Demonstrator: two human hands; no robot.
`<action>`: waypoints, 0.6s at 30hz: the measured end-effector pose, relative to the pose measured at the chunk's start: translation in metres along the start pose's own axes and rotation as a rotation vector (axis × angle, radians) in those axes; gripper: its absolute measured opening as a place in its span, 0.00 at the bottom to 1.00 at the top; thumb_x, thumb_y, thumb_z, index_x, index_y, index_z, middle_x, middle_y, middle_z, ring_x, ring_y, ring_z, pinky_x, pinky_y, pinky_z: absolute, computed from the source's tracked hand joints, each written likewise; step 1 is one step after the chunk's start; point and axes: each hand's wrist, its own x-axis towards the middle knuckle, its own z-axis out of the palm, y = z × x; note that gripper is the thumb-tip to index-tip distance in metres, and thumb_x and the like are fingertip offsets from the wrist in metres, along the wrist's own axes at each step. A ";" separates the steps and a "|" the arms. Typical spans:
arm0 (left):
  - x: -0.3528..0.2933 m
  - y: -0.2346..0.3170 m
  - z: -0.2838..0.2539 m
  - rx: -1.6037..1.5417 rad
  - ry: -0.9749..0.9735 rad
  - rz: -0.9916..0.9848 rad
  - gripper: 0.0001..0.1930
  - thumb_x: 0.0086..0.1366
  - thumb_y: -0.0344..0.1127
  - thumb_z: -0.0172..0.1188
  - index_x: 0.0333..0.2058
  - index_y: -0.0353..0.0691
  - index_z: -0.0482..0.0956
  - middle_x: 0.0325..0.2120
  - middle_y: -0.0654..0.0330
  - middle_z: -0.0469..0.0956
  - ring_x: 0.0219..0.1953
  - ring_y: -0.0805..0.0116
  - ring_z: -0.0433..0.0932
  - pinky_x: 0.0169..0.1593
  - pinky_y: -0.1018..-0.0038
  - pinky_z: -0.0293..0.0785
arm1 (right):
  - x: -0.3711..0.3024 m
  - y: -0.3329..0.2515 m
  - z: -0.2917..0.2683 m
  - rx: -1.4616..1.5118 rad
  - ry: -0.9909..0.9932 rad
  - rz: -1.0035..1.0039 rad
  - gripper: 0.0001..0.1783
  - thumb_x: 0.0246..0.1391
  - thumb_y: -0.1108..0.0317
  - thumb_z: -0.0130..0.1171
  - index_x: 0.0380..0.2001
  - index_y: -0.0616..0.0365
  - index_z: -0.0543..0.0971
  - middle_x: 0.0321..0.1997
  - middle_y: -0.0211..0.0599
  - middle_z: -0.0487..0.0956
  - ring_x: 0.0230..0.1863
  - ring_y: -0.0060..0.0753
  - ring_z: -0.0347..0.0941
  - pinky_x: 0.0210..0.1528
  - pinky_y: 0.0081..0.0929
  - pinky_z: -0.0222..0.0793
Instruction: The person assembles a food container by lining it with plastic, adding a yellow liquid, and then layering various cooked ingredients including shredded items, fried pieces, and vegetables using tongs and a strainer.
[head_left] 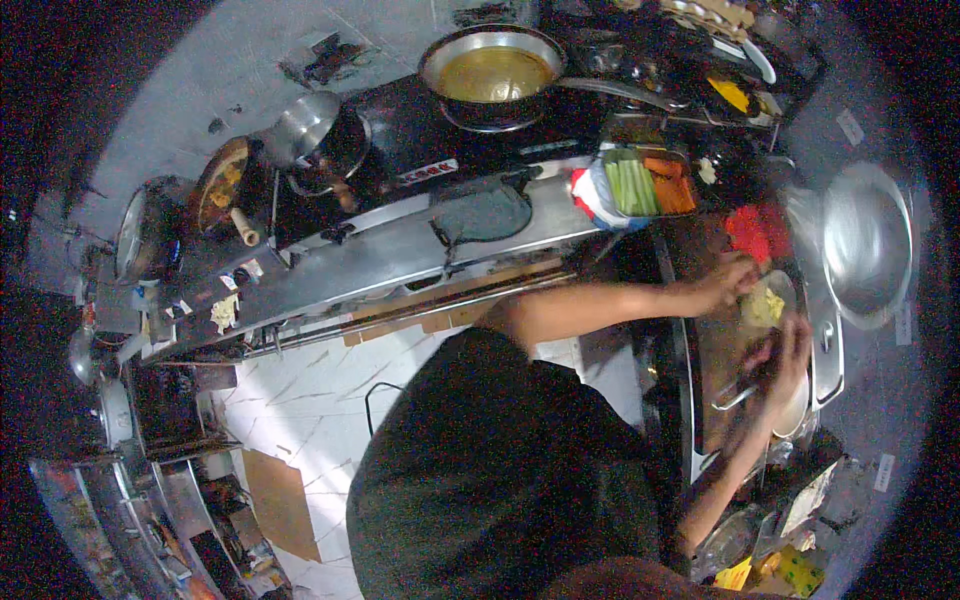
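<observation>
My left hand reaches over the worktop at the right, its fingers bent and pressed together beside a small pale-yellow heap. Whatever is in those fingers is too small to make out. Slightly blurred, my right hand is on the near side of the heap with its fingers stretched out, and I see nothing held in it. The heap lies on a pale round surface, partly covered by the hands. A bright red item is just beyond my left hand. Below my right hand, a pale round dish is partly hidden.
A large metal bowl stands against the right wall. A container holds green vegetable sticks and orange sticks. A long-handled pan of yellowish liquid sits on the stove, left of which are a metal pot and a wooden-handled pan.
</observation>
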 end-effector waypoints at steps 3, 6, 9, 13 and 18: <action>-0.092 0.064 -0.089 0.329 0.014 0.446 0.18 0.56 0.33 0.51 0.47 0.42 0.70 0.33 0.61 0.72 0.33 0.70 0.70 0.37 0.73 0.70 | -0.022 -0.039 0.163 -0.189 -0.371 -0.130 0.17 0.51 0.72 0.54 0.45 0.58 0.69 0.39 0.37 0.74 0.28 0.22 0.72 0.22 0.20 0.67; -0.164 0.070 -0.158 0.387 0.156 0.252 0.17 0.56 0.33 0.52 0.47 0.42 0.70 0.33 0.61 0.73 0.34 0.69 0.71 0.37 0.72 0.70 | -0.024 -0.064 0.312 0.016 -1.038 0.199 0.22 0.50 0.68 0.58 0.48 0.56 0.65 0.12 0.28 0.68 0.08 0.19 0.60 0.09 0.19 0.53; -0.210 0.058 -0.211 0.388 0.275 -0.003 0.17 0.57 0.33 0.52 0.47 0.42 0.70 0.34 0.60 0.73 0.34 0.68 0.71 0.37 0.72 0.70 | -0.032 -0.030 0.462 0.155 -1.317 0.195 0.22 0.48 0.69 0.58 0.46 0.67 0.69 0.14 0.32 0.69 0.08 0.20 0.61 0.08 0.20 0.53; -0.263 0.046 -0.278 0.391 0.414 -0.243 0.16 0.57 0.33 0.52 0.46 0.41 0.70 0.34 0.59 0.74 0.34 0.66 0.72 0.38 0.71 0.70 | -0.049 0.031 0.632 0.485 -1.668 0.056 0.13 0.41 0.67 0.60 0.10 0.56 0.71 0.10 0.31 0.68 0.09 0.23 0.61 0.10 0.27 0.54; -0.270 0.021 -0.299 0.338 0.398 -0.392 0.16 0.58 0.33 0.52 0.46 0.41 0.71 0.34 0.58 0.75 0.34 0.65 0.73 0.38 0.70 0.70 | -0.049 0.060 0.711 0.415 -1.660 0.634 0.15 0.47 0.67 0.56 0.35 0.69 0.71 0.26 0.53 0.77 0.19 0.39 0.74 0.23 0.38 0.73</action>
